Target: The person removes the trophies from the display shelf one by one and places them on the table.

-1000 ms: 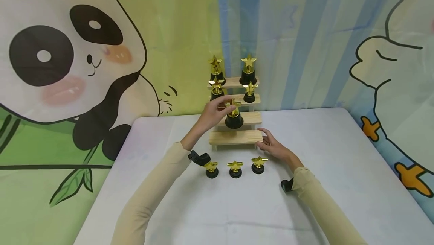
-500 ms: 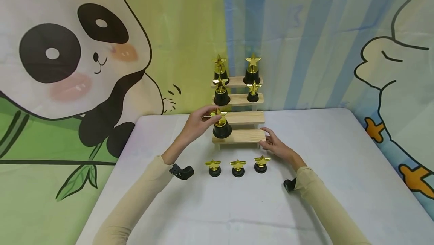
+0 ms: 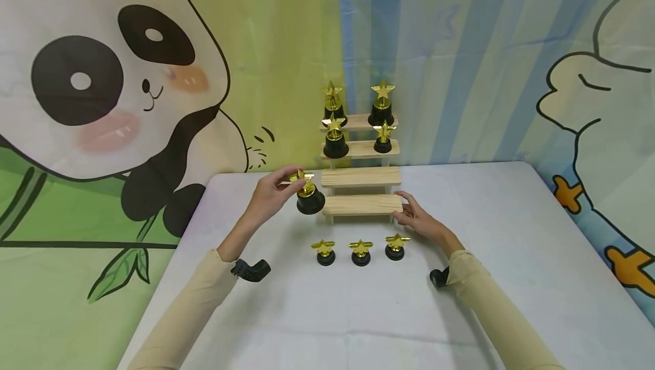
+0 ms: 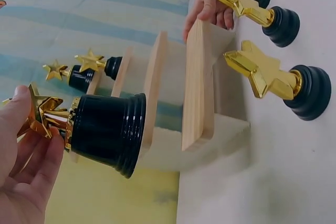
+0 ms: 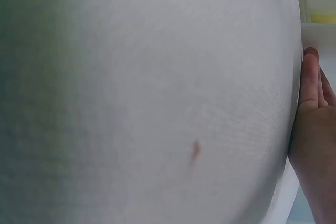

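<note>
My left hand [image 3: 266, 198] pinches a large star trophy [image 3: 310, 202] by its gold star. The trophy's black base hangs just left of a tiered wooden stand [image 3: 362, 205]. In the left wrist view, thumb and fingertips close on the star, and the black base [image 4: 107, 132] points toward the shelves. At the right end of the lowest shelf, my right hand [image 3: 423, 225] holds the stand, thumb in front and a finger behind. In the right wrist view, the fingers [image 5: 310, 80] of that hand lie along the stand's pale side.
Two large trophies [image 3: 381, 109] stand on the top shelf. The second shelf bears a large trophy [image 3: 335, 141] at left and a small one [image 3: 382, 140] at right. Three small trophies [image 3: 360, 254] are lined up on the white table [image 3: 358, 313] before the stand.
The left hand has carried the large trophy from in front of the third shelf, leftward and down, to beside the stand. My right hand stays at the shelf's end.
</note>
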### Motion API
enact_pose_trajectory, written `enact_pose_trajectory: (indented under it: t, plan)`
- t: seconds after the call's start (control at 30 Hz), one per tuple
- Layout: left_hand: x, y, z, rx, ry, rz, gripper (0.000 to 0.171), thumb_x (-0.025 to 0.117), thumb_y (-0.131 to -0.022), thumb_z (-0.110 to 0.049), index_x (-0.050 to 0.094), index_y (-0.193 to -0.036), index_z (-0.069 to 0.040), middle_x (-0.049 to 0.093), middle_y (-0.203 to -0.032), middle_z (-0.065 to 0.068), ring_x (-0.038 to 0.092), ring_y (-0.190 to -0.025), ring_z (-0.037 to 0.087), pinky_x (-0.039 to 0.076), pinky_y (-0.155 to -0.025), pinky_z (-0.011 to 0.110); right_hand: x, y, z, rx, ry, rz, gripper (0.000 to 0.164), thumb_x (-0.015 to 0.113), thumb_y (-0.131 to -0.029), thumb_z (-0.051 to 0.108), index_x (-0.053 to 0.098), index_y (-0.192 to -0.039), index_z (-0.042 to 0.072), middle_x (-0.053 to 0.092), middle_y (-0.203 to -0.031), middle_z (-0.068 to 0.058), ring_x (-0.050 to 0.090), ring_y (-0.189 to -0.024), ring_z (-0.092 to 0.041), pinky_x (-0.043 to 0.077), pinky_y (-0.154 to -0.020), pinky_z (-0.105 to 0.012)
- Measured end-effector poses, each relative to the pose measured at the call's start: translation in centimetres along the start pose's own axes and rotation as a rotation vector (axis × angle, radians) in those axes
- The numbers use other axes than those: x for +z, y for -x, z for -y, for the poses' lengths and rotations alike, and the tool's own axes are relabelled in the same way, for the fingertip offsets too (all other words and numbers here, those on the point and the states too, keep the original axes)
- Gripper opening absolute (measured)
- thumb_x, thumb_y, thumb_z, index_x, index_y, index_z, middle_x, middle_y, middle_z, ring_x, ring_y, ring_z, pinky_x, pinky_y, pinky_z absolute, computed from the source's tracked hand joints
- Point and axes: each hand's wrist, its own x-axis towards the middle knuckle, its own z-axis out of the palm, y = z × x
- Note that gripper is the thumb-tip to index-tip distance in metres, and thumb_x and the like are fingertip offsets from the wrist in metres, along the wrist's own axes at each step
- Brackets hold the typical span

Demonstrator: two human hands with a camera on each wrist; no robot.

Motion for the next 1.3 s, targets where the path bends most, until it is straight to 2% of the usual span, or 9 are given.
enact_pose_trajectory:
  t: [0.27,0.47,0.63,0.8,1.0,1.23,1.3]
  plan:
    - [-1.0,1.1,1.1,-0.04,-0.024,0.006,0.036,0.068,-0.091,-0.027,0.064,-0.123,-0.014,0.068,-0.118,0.007,0.065,-0.103,0.02,0.058,-0.087,0.028,0.0,0.0,0.0,-0.002,-0.001,-0.009,0.069,0.047,-0.103,0.03,0.002,-0.154,0.018,0.028,-0.15,-0.035,0.034,-0.138,-0.046,0.032,-0.113,-0.061]
    - [-1.6,3.2,1.3,-0.069,-0.041,0.007,0.037,0.069,-0.09,-0.026,0.064,-0.125,-0.014,0.068,-0.119,0.006,0.063,-0.098,0.016,0.056,-0.085,0.019,0.2,-0.1,-0.1,0.008,0.014,-0.006,0.071,0.048,-0.103,0.032,0.0,-0.154,0.017,0.028,-0.15,-0.034,0.035,-0.138,-0.045,0.033,-0.112,-0.06]
    - [-1.9,5.0,1.4,-0.072,-0.026,0.016,0.037,0.069,-0.091,-0.027,0.064,-0.125,-0.014,0.067,-0.12,0.006,0.066,-0.1,0.019,0.055,-0.082,0.014,0.2,-0.2,0.2,0.017,0.009,-0.009,0.072,0.048,-0.103,0.032,0.0,-0.154,0.017,0.026,-0.152,-0.034,0.033,-0.139,-0.046,0.032,-0.113,-0.061]
    - [-2.0,6.6,1.5,-0.071,-0.022,0.036,0.036,0.069,-0.09,-0.027,0.064,-0.123,-0.014,0.069,-0.116,0.007,0.07,-0.095,0.023,0.056,-0.079,0.014,0.0,-0.2,0.2,0.026,-0.006,-0.005,0.072,0.048,-0.103,0.033,0.0,-0.154,0.019,0.022,-0.154,-0.033,0.03,-0.141,-0.046,0.029,-0.114,-0.062]
    - [-1.8,7.8,1.9,-0.074,-0.035,0.05,0.033,0.07,-0.09,-0.023,0.065,-0.122,-0.017,0.068,-0.118,0.005,0.068,-0.097,0.02,0.056,-0.08,0.015,-0.1,0.0,0.4,0.03,0.008,-0.01,0.071,0.047,-0.103,0.034,-0.001,-0.154,0.021,0.025,-0.152,-0.034,0.034,-0.138,-0.046,0.031,-0.113,-0.061]
    - [-1.1,8.7,2.4,-0.078,-0.105,0.049,0.034,0.068,-0.09,-0.009,0.063,-0.124,-0.005,0.067,-0.12,0.011,0.066,-0.101,0.023,0.058,-0.084,0.024,0.0,-0.1,0.1,0.021,-0.009,-0.003,0.07,0.047,-0.103,0.032,0.0,-0.154,0.021,0.026,-0.151,-0.034,0.033,-0.138,-0.046,0.029,-0.114,-0.062]
    - [-0.9,9.0,2.6,-0.082,-0.108,0.051,0.034,0.068,-0.09,-0.008,0.063,-0.123,-0.005,0.067,-0.119,0.011,0.066,-0.1,0.023,0.058,-0.084,0.025,0.1,-0.1,0.0,0.025,-0.008,0.0,0.07,0.046,-0.103,0.033,0.0,-0.154,0.021,0.025,-0.152,-0.034,0.033,-0.139,-0.046,0.03,-0.114,-0.061]
